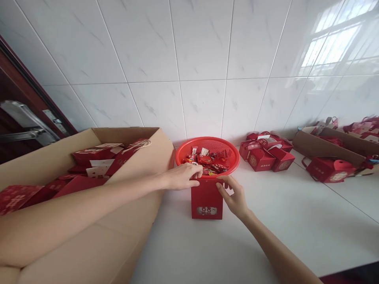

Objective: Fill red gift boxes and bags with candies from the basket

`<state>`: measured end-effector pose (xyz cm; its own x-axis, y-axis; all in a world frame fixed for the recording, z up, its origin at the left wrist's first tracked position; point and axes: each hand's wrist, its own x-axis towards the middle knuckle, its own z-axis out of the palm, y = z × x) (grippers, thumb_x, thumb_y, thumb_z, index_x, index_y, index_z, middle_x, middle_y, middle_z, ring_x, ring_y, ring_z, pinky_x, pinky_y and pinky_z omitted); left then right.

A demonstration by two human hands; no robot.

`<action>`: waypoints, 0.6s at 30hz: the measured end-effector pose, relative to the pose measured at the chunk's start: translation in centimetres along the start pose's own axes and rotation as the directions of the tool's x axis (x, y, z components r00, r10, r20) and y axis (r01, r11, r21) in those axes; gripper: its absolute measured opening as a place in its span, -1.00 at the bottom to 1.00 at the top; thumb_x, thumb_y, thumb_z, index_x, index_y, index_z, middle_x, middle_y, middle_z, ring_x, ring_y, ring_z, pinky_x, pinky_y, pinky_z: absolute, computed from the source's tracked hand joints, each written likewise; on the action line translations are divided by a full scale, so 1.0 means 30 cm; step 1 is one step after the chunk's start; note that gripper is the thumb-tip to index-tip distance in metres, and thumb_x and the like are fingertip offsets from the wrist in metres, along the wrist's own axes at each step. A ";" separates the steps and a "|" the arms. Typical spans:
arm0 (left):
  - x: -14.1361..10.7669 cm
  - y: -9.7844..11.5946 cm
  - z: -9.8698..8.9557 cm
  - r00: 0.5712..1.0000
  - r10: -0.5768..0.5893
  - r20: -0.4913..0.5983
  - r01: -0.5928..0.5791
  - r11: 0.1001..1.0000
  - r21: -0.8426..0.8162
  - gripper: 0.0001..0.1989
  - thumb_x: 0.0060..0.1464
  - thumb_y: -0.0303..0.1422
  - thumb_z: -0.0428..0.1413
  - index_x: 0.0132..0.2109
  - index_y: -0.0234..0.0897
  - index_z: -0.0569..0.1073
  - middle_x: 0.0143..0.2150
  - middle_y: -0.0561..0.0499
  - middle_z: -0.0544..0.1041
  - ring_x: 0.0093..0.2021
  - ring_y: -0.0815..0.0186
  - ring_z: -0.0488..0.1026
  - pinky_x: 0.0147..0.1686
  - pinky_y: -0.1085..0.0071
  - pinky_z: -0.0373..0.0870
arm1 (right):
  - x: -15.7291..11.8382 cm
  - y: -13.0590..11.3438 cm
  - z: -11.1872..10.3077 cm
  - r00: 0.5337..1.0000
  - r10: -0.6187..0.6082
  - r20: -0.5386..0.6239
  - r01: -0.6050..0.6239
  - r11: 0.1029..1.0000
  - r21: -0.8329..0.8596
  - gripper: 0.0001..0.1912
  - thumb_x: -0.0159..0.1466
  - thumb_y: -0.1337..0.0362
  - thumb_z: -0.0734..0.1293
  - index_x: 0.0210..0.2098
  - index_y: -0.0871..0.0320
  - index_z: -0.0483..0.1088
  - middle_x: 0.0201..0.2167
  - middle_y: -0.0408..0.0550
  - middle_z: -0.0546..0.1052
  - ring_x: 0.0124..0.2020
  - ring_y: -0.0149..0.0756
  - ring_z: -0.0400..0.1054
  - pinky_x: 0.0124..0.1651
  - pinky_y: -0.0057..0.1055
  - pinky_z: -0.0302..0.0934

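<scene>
Both hands at the top of a red box in front of the basket

The left hand (185, 176) is at the near rim of the red basket (227, 146), knuckles up, fingers bent and thumb apart from them, by the box's top left corner. The right hand (237, 197) comes in from the other side, thumb and forefinger touching the top right corner of the red box (206, 197). Whether either hand is actually pinching something cannot be told from this angle.

The box stands upright directly in front of the basket, a pale patterned panel low on its face. Inside the basket lie wrapped sweets (205, 159), mostly red. Both basket and box stand on a white table (183, 244).

Left of the basket is a big open carton (133, 221), passed over by the left forearm and holding red packages (126, 159). Just right of the basket sits a cluster of red gift boxes (262, 159); farther right, a single gift box (333, 169) lies before a cardboard tray (314, 146). Behind the basket rises a tiled wall (201, 43), and far to its left is a dark door (12, 90) with a metal handle (23, 135).
</scene>
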<state>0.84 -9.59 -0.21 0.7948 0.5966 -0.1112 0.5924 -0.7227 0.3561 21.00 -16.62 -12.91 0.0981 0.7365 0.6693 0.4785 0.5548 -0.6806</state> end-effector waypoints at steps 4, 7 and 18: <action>-0.001 -0.002 0.010 0.999 0.014 0.032 -0.015 1.000 0.007 -0.94 0.09 -0.41 0.08 -0.28 -0.22 0.31 -0.29 0.05 0.48 -0.35 0.29 0.41 -0.39 0.40 0.20 | 0.000 0.002 0.002 0.994 0.068 0.081 -0.076 0.992 0.105 -0.84 0.36 0.16 0.25 -0.24 0.08 0.39 -0.46 -0.14 0.47 -0.55 -0.38 0.23 -0.49 -0.41 0.21; -0.003 -0.001 0.014 1.000 0.028 0.012 -0.029 0.999 0.042 -0.81 0.14 -0.35 0.08 -0.08 -0.22 0.38 -0.15 0.00 0.52 -0.21 0.22 0.47 -0.27 0.37 0.30 | 0.026 0.005 -0.041 0.985 0.099 0.139 -0.119 0.982 0.144 -0.79 0.34 0.11 0.27 -0.29 0.10 0.41 -0.47 -0.13 0.48 -0.54 -0.37 0.27 -0.48 -0.41 0.21; -0.012 0.018 -0.004 0.998 0.010 -0.066 -0.005 0.997 0.079 -0.55 0.21 -0.27 0.01 0.22 -0.22 0.34 0.10 -0.11 0.43 -0.18 0.19 0.51 -0.13 0.31 0.39 | 0.079 0.095 -0.595 0.752 0.269 -0.602 -0.326 0.945 0.016 -0.64 -0.02 0.01 0.54 -0.40 0.11 0.46 -0.52 -0.03 0.47 -0.63 -0.34 0.25 -0.62 -0.36 0.07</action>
<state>0.87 -10.16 0.13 0.7901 0.6112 -0.0464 0.5973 -0.7507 0.2823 38.19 -20.20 -7.94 0.7279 0.4699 0.4993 0.4065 0.2907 -0.8662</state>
